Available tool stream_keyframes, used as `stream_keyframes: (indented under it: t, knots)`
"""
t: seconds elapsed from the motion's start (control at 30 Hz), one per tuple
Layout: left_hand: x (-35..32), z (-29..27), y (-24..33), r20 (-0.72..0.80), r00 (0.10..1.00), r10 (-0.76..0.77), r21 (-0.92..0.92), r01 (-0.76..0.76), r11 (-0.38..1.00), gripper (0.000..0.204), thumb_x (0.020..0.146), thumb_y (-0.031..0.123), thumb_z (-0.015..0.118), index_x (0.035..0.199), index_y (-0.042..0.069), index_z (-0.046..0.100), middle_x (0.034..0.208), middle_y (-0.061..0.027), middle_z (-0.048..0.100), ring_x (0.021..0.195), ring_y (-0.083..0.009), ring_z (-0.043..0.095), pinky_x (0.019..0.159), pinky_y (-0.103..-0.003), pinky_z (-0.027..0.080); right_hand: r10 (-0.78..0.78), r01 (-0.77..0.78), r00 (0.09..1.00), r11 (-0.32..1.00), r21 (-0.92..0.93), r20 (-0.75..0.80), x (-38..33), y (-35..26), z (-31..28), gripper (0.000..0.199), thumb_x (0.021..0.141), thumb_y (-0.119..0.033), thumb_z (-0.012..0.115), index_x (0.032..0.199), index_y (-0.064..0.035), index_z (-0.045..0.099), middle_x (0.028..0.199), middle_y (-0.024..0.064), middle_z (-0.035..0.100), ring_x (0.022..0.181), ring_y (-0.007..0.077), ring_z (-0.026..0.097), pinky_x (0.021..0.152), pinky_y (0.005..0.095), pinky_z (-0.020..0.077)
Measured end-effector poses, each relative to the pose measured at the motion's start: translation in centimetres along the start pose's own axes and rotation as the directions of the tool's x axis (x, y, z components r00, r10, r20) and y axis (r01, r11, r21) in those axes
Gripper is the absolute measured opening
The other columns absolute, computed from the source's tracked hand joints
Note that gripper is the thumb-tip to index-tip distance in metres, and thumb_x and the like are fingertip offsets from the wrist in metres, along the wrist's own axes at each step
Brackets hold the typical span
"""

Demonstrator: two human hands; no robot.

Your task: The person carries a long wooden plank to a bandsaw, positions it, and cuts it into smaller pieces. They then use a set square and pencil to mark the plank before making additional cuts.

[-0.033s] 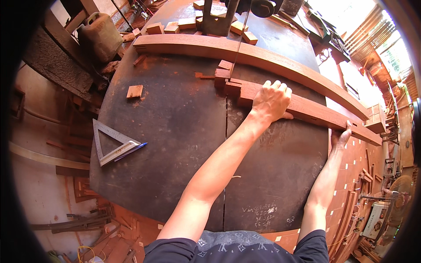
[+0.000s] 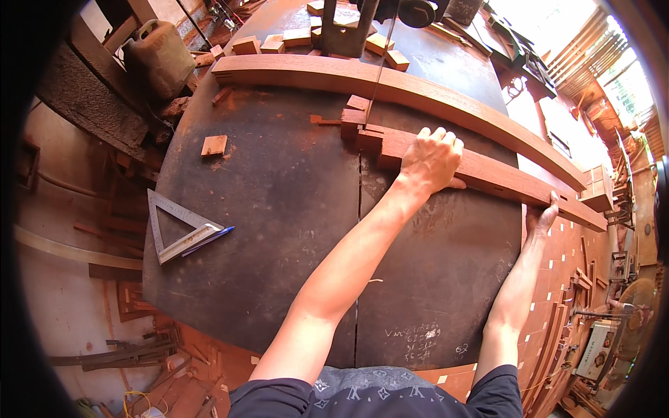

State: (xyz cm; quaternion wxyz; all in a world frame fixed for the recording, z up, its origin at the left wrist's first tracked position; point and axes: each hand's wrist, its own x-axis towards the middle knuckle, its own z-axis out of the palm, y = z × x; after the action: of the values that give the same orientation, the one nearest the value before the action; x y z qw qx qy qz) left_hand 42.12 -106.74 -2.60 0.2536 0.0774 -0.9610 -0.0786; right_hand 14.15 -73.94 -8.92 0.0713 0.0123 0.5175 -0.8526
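Note:
A long reddish wooden beam (image 2: 498, 174) lies slantwise across the dark saw table (image 2: 279, 279), its stepped, notched end pointing left. At that end stands the thin upright bandsaw blade (image 2: 375, 90), touching or within the wood there. My left hand (image 2: 431, 160) is wrapped over the beam a short way right of the notch, fingers on the far side, thumb near. Farther right, my right hand (image 2: 543, 214) grips the beam from its near side with the thumb up; its other fingers are hidden beneath.
Behind lies a second long beam (image 2: 300, 73). Several offcuts (image 2: 296, 37) sit at the far edge, near the saw's dark guide post (image 2: 346, 38). To the left are a small wood block (image 2: 214, 145), a metal triangular square (image 2: 159, 226) and a blue pen (image 2: 209, 242).

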Motion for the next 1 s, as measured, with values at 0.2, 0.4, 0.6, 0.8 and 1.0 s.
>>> stream_keyframes:
  t: [0.2, 0.4, 0.6, 0.8, 1.0]
  knots:
    - [0.4, -0.1, -0.2, -0.006, 1.0, 0.013, 0.011, -0.013, 1.0, 0.07, 0.065, 0.068, 0.089, 0.096, 0.008, 0.072, 0.095, -0.0054, 0.072, 0.099, -0.022, 0.07, 0.087, -0.038, 0.055, -0.025, 0.024, 1.0, 1.0, 0.018, 0.011, 0.2, 0.0, 0.4, 0.055, 0.097, -0.035, 0.068, 0.14, -0.0049, 0.052, 0.131, 0.014, 0.063, 0.121, 0.0309, 0.064, 0.095, 0.0503, 0.0609]
    - [0.7, -0.1, -0.8, -0.007, 1.0, 0.019, 0.02, -0.019, 1.0, 0.071, 0.064, 0.069, 0.089, 0.096, 0.008, 0.072, 0.097, -0.0056, 0.073, 0.1, -0.0224, 0.071, 0.088, -0.038, 0.056, -0.007, 0.006, 1.0, 1.0, 0.009, 0.009, -0.2, 0.3, 1.6, 0.057, 0.099, -0.036, 0.066, 0.142, -0.0033, 0.05, 0.131, 0.0154, 0.062, 0.121, 0.0317, 0.065, 0.095, 0.0505, 0.0613]
    - [1.2, -0.6, -0.2, 0.021, 1.0, 0.022, 0.007, -0.022, 1.0, 0.071, 0.066, 0.068, 0.089, 0.099, 0.008, 0.072, 0.102, -0.0065, 0.073, 0.105, -0.0238, 0.071, 0.093, -0.039, 0.056, 0.01, -0.009, 0.999, 0.999, 0.047, -0.031, -0.1, -0.3, 1.1, 0.061, 0.097, -0.037, 0.066, 0.144, -0.0026, 0.048, 0.132, 0.0168, 0.061, 0.122, 0.0324, 0.063, 0.096, 0.0514, 0.0612]
    - [1.3, -1.4, -0.2, 0.109, 0.994, -0.006, -0.004, 0.006, 1.0, 0.075, 0.067, 0.063, 0.091, 0.111, 0.007, 0.07, 0.111, -0.009, 0.073, 0.115, -0.026, 0.068, 0.099, -0.04, 0.053, -0.009, 0.016, 0.994, 0.998, 0.06, -0.111, -1.2, 0.0, 2.4, 0.063, 0.09, -0.039, 0.067, 0.142, -0.0056, 0.053, 0.135, 0.0174, 0.061, 0.123, 0.0338, 0.063, 0.097, 0.0528, 0.0597]
    - [-3.5, -3.1, 4.6, 0.075, 0.997, -0.025, 0.01, 0.025, 1.0, 0.069, 0.071, 0.06, 0.09, 0.108, 0.005, 0.07, 0.107, -0.009, 0.072, 0.111, -0.0254, 0.067, 0.095, -0.041, 0.052, 0.087, -0.088, 0.988, 0.996, 0.001, -0.131, -2.5, -0.6, 1.1, 0.069, 0.093, -0.057, 0.065, 0.144, -0.0101, 0.055, 0.135, 0.0139, 0.063, 0.123, 0.0326, 0.063, 0.102, 0.0534, 0.0536]
